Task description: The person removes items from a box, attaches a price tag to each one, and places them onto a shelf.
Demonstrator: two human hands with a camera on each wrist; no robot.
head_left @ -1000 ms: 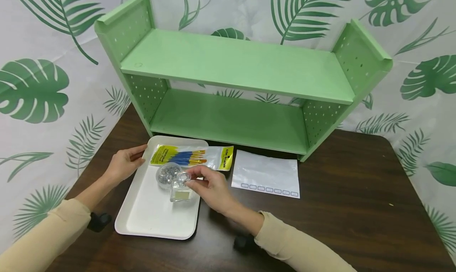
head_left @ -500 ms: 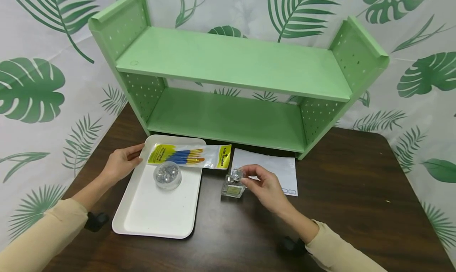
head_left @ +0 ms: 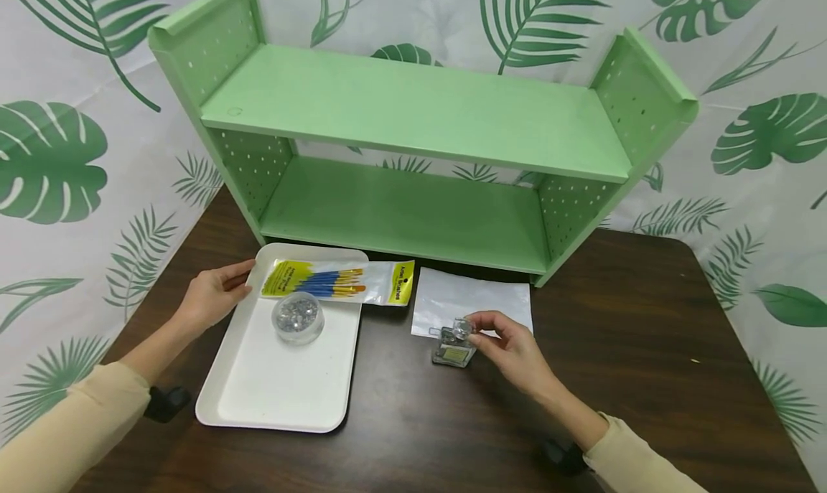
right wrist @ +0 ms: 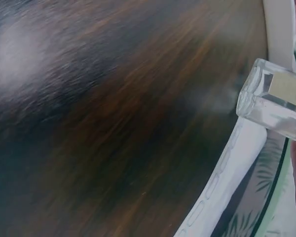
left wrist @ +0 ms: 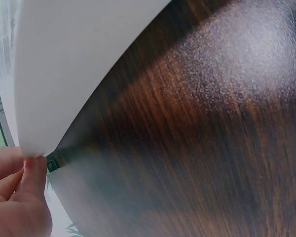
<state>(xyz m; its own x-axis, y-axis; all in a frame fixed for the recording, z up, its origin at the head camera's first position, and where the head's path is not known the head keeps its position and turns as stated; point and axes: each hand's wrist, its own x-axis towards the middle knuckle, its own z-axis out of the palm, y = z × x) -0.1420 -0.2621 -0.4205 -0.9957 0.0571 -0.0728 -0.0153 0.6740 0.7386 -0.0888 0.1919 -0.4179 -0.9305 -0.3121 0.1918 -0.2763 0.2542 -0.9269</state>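
Note:
My right hand (head_left: 510,349) pinches the round clear cap of a small glass perfume bottle (head_left: 454,352) by its side. The bottle has a pale yellow label and overlaps the near edge of the white sheet in the head view; its thick glass base shows in the right wrist view. At the left, my left hand (head_left: 212,296) grips the upper left rim of the white tray (head_left: 278,407), thumb and fingers pinching the edge in the left wrist view. On the tray stand a round clear tub (head_left: 298,319) of silvery bits and a pack of artist brushes (head_left: 336,282).
Behind the tray rises a green two-level shelf (head_left: 413,113) with perforated sides. A white sheet (head_left: 472,296) lies in front of it on the dark wooden table (head_left: 607,349). The brush pack juts past the tray's right rim.
My right hand has carried the perfume bottle rightward, from over the tray to beside the white sheet. The left hand keeps its grip on the tray rim.

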